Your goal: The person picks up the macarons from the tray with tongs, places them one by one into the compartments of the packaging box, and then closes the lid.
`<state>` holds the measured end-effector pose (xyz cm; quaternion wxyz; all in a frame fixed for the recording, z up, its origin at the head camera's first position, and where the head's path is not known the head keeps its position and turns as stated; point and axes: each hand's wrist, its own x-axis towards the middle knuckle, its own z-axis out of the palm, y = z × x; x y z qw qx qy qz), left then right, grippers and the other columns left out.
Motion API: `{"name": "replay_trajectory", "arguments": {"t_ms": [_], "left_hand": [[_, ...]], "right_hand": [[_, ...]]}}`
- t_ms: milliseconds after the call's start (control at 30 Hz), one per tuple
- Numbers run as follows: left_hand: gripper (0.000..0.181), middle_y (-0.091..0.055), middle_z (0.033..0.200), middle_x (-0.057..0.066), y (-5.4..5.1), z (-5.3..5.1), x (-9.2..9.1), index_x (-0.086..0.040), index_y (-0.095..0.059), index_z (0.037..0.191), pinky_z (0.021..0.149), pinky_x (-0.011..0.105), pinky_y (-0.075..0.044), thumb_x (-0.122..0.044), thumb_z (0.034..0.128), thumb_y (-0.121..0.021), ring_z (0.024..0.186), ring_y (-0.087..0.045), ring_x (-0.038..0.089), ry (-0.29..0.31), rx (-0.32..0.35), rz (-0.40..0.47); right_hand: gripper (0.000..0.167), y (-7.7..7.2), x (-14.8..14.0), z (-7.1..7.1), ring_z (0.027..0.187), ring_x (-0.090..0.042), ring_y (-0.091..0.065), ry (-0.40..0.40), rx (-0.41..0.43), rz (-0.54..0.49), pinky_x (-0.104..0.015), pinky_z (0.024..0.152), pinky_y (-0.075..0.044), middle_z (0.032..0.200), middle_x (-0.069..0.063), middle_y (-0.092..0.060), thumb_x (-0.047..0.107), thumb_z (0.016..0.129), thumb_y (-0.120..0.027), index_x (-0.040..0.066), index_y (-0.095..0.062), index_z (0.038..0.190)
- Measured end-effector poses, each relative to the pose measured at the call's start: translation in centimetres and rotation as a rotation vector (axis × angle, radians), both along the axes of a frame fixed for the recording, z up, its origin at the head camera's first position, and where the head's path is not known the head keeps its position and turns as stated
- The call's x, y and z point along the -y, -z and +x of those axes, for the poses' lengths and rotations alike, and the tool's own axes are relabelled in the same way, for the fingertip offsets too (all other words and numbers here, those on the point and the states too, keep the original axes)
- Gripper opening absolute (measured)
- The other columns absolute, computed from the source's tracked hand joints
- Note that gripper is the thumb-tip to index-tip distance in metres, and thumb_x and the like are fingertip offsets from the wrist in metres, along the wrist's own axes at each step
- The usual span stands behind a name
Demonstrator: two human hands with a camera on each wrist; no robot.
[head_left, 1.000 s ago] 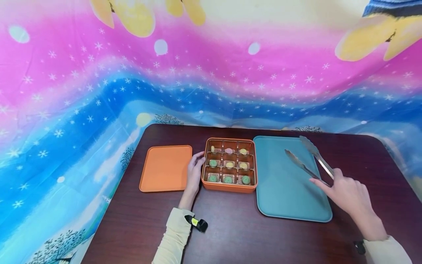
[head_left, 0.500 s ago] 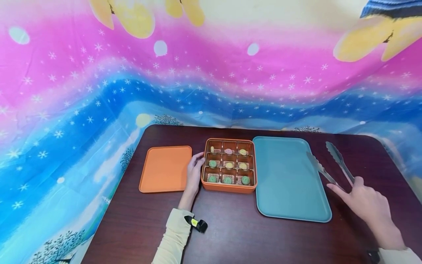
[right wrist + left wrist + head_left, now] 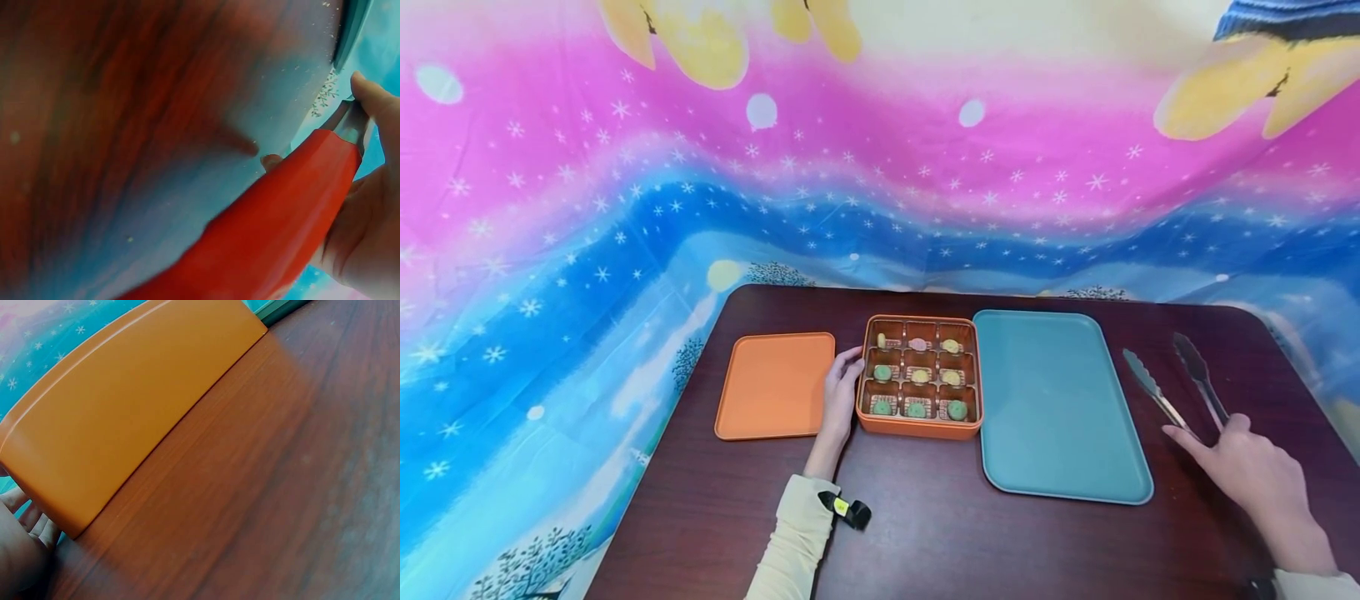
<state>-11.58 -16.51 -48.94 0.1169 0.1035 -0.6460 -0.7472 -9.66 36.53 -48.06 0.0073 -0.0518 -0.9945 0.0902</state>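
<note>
An orange box with a nine-compartment brown insert holds small green, yellow and pink molded sweets, one to a compartment. My left hand rests against its left side, fingers extended along the wall. In the left wrist view, the fingers touch the corner of the box wall. My right hand grips metal tongs at the table's right side. Their arms are spread, with nothing between the tips. The right wrist view shows their red handle in the right hand.
A teal tray lies directly right of the box. Left of my left hand lies a flat orange lid. All stand on a dark wooden table, with a printed cloth hanging behind its back edge.
My right hand has carried the spread tongs rightward and slightly nearer, from above the tray to beyond its right edge. My left hand and the box have stayed in place.
</note>
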Motion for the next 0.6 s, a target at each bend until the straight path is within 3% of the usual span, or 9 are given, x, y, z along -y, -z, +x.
{"name": "replay_trajectory", "arguments": {"t_ms": [200,300,600], "left_hand": [[0.033,-0.063,0.126,0.027,-0.08,0.02,-0.11,0.011,-0.061,0.133,0.093,0.025,-0.045,-0.004,0.1032,-0.054,0.103,-0.059,0.014,-0.004,-0.001,-0.005],[0.033,-0.063,0.125,0.027,-0.07,0.07,-0.11,0.01,-0.061,0.133,0.093,0.025,-0.044,-0.004,0.1032,-0.055,0.104,-0.059,0.016,-0.006,0.0,0.001],[0.033,-0.064,0.123,0.027,0.02,0.05,-0.06,0.01,-0.061,0.133,0.091,0.026,-0.045,-0.004,0.1033,-0.055,0.106,-0.059,0.023,-0.006,-0.001,-0.006]], "right_hand": [[0.082,0.56,-0.33,0.1,0.039,-0.028,-0.042,-0.011,-0.074,0.003,-0.043,0.038,-0.037,0.052,-0.015,-0.039,0.068,0.095,-0.058,-0.008,-0.035,0.074],[0.082,0.78,-0.44,0.12,0.04,-0.028,-0.042,-0.006,-0.068,-0.001,-0.043,0.038,-0.038,0.052,-0.015,-0.039,0.068,0.096,-0.057,-0.007,-0.035,0.072],[0.087,0.29,-0.45,-0.57,0.049,-0.034,-0.051,0.057,0.139,0.007,-0.05,0.049,-0.046,0.06,-0.023,-0.044,0.074,0.096,-0.049,-0.009,-0.038,0.071]]}}
